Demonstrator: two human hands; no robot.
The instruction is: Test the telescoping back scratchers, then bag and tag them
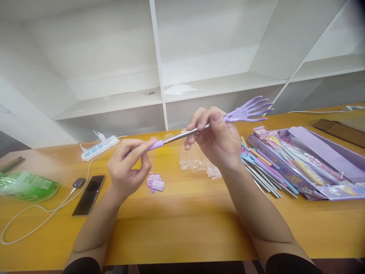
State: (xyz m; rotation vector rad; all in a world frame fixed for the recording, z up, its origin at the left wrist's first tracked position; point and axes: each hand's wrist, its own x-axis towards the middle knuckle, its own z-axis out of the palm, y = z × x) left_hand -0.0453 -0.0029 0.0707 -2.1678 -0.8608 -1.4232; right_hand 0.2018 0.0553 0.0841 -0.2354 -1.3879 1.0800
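Head: left hand (pixel 128 164), right hand (pixel 221 140) raised, holding backscratcher (pixel 182 135).

On your L, a black phone (pixel 89 195) lies flat on the tbl (pixel 182 232), w/ a small dark case (pixel 79 183) just beside its top end. A white cable (pixel 61 206) runs from the case & loops L of the phone. Farther L you've got a green container (pixel 31 186) on its side. Toward the back: a white power strip (pixel 99 148) w/ plugs in. Beyond the tbl, you're facing white shelves (pixel 228 84). Far R, a brown flat item (pixel 338 131), partly cut off.
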